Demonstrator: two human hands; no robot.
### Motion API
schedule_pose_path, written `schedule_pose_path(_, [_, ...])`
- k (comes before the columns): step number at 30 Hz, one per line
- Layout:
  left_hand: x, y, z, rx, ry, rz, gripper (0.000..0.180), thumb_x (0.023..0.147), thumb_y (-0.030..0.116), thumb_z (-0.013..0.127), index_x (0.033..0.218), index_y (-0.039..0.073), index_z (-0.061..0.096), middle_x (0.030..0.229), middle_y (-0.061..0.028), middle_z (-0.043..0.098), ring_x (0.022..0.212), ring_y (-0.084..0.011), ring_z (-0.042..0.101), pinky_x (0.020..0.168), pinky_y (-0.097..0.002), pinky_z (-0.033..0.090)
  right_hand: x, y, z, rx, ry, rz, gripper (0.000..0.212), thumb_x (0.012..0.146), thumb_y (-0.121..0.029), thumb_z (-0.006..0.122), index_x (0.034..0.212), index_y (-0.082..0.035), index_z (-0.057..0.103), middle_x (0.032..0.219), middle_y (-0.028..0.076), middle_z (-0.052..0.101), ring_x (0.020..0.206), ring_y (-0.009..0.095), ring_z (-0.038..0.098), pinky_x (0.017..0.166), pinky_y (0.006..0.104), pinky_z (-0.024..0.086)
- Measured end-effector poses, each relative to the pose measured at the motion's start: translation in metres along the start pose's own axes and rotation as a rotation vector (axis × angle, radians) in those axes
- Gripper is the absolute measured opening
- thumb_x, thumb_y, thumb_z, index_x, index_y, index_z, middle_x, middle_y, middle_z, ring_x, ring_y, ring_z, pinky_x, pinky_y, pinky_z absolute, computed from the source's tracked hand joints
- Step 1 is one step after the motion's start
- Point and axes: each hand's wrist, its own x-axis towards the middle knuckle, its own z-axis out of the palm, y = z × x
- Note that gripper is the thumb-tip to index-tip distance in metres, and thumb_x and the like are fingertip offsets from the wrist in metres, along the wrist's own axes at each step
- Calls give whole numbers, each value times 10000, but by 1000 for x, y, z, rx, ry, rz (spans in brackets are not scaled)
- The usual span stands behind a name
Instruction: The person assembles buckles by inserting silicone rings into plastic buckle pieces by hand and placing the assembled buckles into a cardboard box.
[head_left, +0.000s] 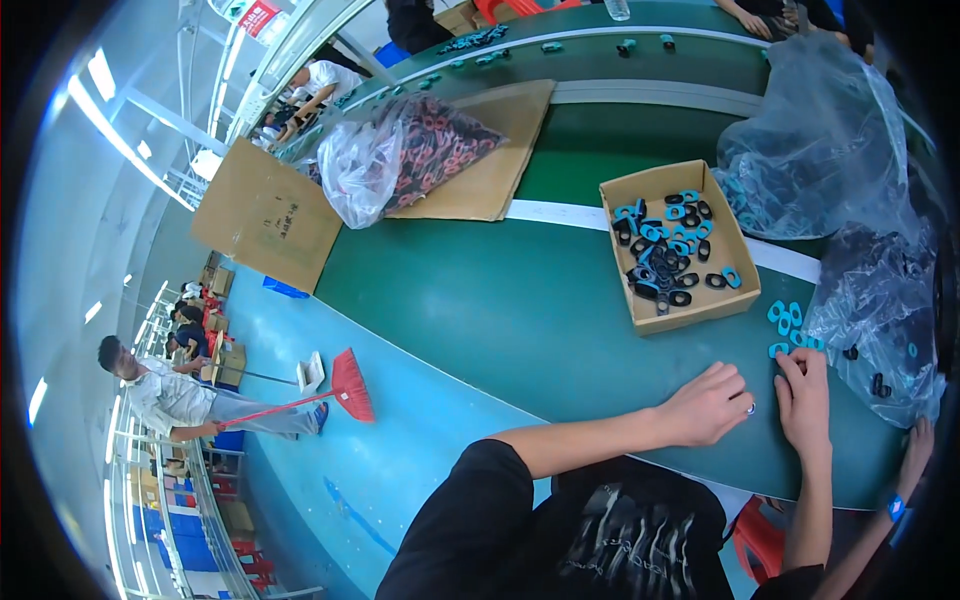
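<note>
My left hand (703, 405) is closed just above the green table, its fingers curled together. A small dark and pale piece (751, 408) shows at its fingertips, too little of it to name. To its right, my right hand (806, 402) reaches forward with thumb and fingers apart, its fingertips at a small group of turquoise oval rings (783, 325) lying on the table. Whether it touches one, I cannot tell. Ahead of my hands stands an open cardboard tray (690, 322) holding many black and turquoise ring-shaped pieces (668, 240).
Clear plastic bags (815, 130) of parts lie at the right, where another person's hand (916, 455) rests by the edge. A bag of dark and red pieces (440, 150) lies on flat cardboard beside a carton (268, 215). Beyond the table's left edge a person holds a red broom (352, 385).
</note>
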Motion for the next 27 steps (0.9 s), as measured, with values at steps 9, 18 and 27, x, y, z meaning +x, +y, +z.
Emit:
schedule_pose_path(9, [2, -5, 10, -45, -51, 14, 265, 794, 120, 761, 999, 44, 611, 940, -140, 552, 923, -354, 541, 826, -460, 448, -18, 9, -1, -58, 103, -56, 276, 821, 18, 691, 1077, -4, 591, 1250, 184, 563, 1144, 376, 552, 974, 414, 457])
schedule_pose_path(18, [12, 1, -10, -66, -108, -111, 257, 774, 51, 798, 988, 13, 660, 946, -129, 636, 891, -334, 594, 812, -420, 481, 16, 14, 6, 23, 12, 43, 179, 877, -76, 708, 1034, -20, 643, 1040, 124, 609, 908, 343, 643, 778, 412, 532])
schedule_pose_path(27, [8, 6, -9, -40, -102, -162, 245, 778, 63, 813, 982, 23, 684, 956, -114, 656, 903, -313, 608, 803, -391, 504, 15, 10, -27, 55, -447, 97, 223, 927, -235, 660, 871, -19, 659, 874, 161, 635, 852, 387, 644, 724, 485, 508])
